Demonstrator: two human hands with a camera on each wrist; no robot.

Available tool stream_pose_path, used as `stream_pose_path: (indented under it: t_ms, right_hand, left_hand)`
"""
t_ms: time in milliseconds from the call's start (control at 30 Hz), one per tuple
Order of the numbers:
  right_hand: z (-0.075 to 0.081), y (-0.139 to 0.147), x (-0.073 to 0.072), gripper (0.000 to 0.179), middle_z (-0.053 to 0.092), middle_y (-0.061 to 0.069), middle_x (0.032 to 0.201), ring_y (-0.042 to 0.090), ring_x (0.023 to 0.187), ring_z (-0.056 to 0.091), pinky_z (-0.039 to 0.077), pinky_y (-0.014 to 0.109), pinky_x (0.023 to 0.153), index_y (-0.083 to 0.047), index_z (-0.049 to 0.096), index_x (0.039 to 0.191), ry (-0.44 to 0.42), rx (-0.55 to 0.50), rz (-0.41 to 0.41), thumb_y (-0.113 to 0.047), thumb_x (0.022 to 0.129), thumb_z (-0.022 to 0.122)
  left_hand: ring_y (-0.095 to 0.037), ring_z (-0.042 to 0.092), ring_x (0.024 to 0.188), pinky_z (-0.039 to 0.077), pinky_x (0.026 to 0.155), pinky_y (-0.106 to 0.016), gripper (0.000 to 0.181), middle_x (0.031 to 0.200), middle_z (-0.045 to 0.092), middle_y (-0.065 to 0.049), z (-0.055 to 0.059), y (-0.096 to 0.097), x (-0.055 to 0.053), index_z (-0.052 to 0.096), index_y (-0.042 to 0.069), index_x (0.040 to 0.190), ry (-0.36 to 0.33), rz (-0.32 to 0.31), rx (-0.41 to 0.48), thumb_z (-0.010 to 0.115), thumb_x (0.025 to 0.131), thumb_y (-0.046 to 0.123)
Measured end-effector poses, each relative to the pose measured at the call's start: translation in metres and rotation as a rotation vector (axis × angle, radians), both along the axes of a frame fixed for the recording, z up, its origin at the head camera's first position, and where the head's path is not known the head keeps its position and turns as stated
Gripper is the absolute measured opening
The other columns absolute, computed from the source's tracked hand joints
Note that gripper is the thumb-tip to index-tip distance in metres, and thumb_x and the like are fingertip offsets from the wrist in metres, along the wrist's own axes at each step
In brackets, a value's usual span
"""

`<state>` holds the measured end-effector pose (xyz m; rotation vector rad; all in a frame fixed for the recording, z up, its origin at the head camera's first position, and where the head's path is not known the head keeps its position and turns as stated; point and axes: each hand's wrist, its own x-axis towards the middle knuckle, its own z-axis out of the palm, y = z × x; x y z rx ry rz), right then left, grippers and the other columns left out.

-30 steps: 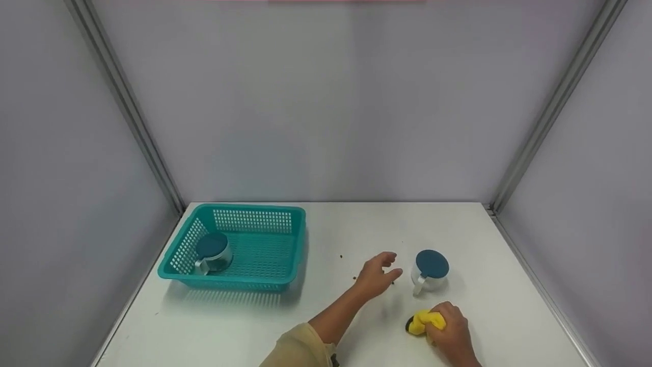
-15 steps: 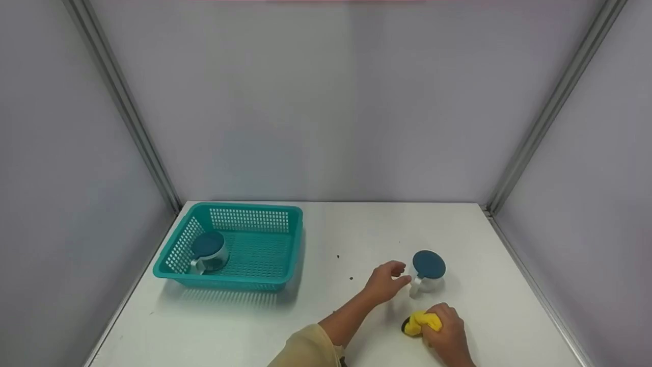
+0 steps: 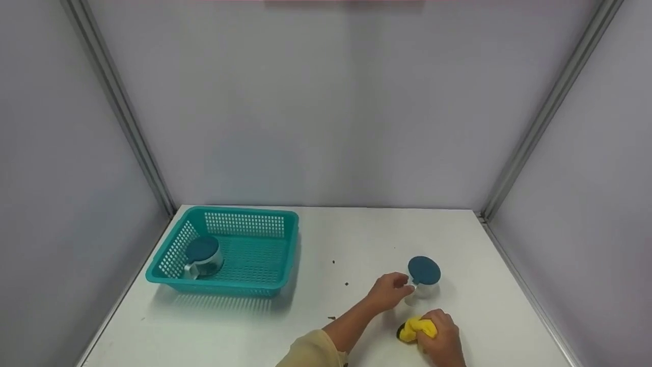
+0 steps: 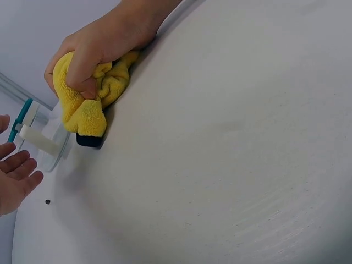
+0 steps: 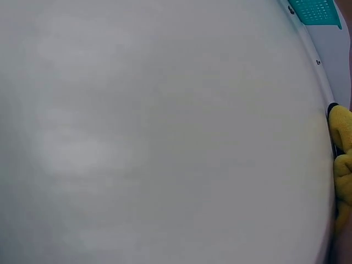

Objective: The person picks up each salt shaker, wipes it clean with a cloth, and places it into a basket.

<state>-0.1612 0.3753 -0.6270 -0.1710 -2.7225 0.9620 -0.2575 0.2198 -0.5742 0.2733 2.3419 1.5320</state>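
Note:
My left hand (image 3: pixel 389 292) is at the handle side of a clear jug (image 3: pixel 425 291) with a round blue lid (image 3: pixel 424 270). In the left wrist view, its parted fingers (image 4: pixel 19 165) are beside the pale handle (image 4: pixel 39 138), and no grip shows. A crumpled yellow cloth (image 3: pixel 418 329) with a dark edge is bunched in my right hand (image 3: pixel 442 336), against the white table. The left wrist view shows the right thumb and fingers curled into this cloth (image 4: pixel 85 115). Only part of the cloth (image 5: pixel 342 129) appears at the right wrist view's edge.
On the table's left stands a teal basket (image 3: pixel 290 255) with a second blue-lidded jug (image 3: pixel 202 255) inside it. Several small dark crumbs (image 3: pixel 347 284) lie between basket and left hand. Grey walls (image 3: pixel 326 112) enclose the table at the back and sides.
My left hand has moved right and slightly toward me, closing the gap to the jug's handle. The right hand keeps holding the cloth in nearly the same place. The view has shifted slightly.

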Motion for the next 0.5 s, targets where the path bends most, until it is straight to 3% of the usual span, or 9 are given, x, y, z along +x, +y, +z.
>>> stream_pose_path:
  t_ms: [167, 500]
  right_hand:
    - [-0.002, 0.0, 0.001, 0.021, 0.053, -0.004, 0.085, 0.015, 0.079, 0.045, 0.04, 0.03, 0.071, -0.017, 0.059, 0.084, -0.002, 0.008, 0.003, -0.013, 0.068, 0.071]
    - [-0.004, -0.001, 0.001, 0.022, 0.051, -0.009, 0.078, 0.012, 0.075, 0.045, 0.041, 0.027, 0.069, -0.02, 0.058, 0.08, 0.071, 0.008, 0.007, -0.011, 0.066, 0.073]
  left_hand:
    - [-0.007, 0.058, 0.107, 0.051, 0.09, -0.033, 0.039, 0.118, 0.061, 0.013, -0.004, 0.002, 0.005, 0.06, 0.026, 0.121, -0.01, -0.037, 0.026, 0.062, 0.087, 0.045]
    - [-0.007, 0.058, 0.09, 0.053, 0.083, -0.033, 0.027, 0.102, 0.063, 0.012, -0.005, 0.01, 0.004, 0.063, 0.023, 0.111, -0.059, 0.009, 0.09, 0.064, 0.088, 0.036]
